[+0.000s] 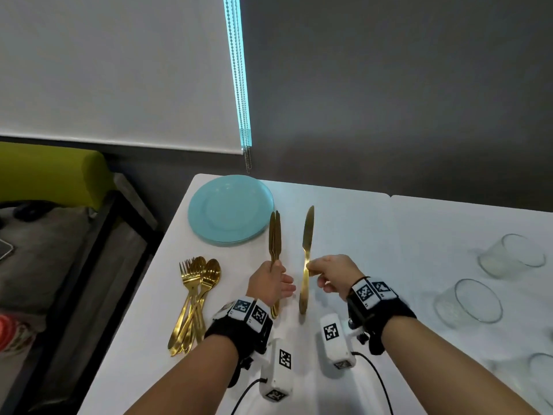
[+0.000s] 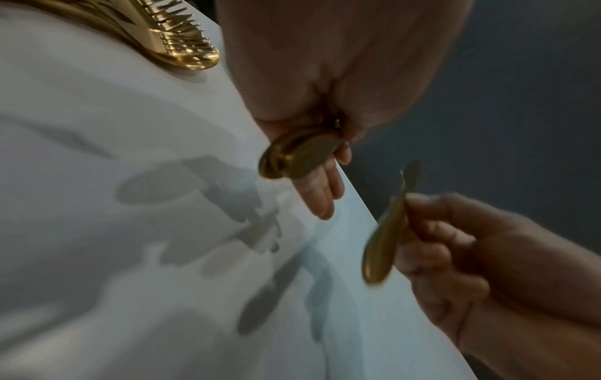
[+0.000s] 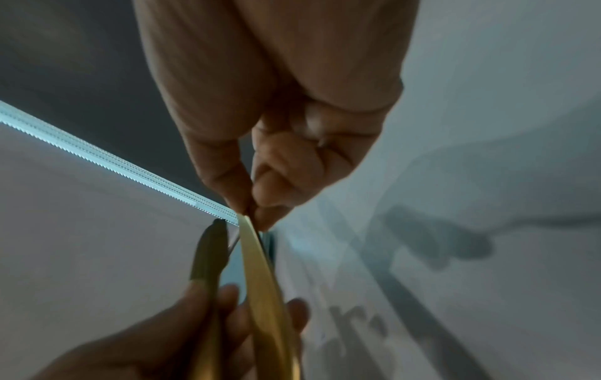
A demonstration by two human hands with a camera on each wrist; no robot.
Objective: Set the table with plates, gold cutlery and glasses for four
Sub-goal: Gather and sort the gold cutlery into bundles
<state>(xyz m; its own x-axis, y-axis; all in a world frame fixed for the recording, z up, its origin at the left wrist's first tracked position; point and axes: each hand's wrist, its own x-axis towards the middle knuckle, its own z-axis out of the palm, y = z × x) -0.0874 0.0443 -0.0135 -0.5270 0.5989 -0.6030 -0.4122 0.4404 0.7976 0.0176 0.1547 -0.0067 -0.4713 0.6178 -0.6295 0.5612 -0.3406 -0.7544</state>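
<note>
My left hand (image 1: 270, 284) grips a bundle of gold knives (image 1: 274, 235) by the handles, blades pointing away, above the white table (image 1: 374, 235). My right hand (image 1: 326, 272) pinches a single gold knife (image 1: 306, 250) between thumb and fingertips, just right of the bundle. In the left wrist view the bundle's handle ends (image 2: 292, 156) stick out below my palm, and the single knife (image 2: 387, 231) shows at the right. The right wrist view shows that knife (image 3: 263, 282) pinched. A stack of pale blue plates (image 1: 230, 209) sits at the table's far left corner.
A pile of gold forks and spoons (image 1: 194, 295) lies at the table's left edge. Clear glasses (image 1: 466, 304) lie on their sides at the right, another (image 1: 511, 254) behind. A green seat (image 1: 51, 172) and dark bench stand left of the table.
</note>
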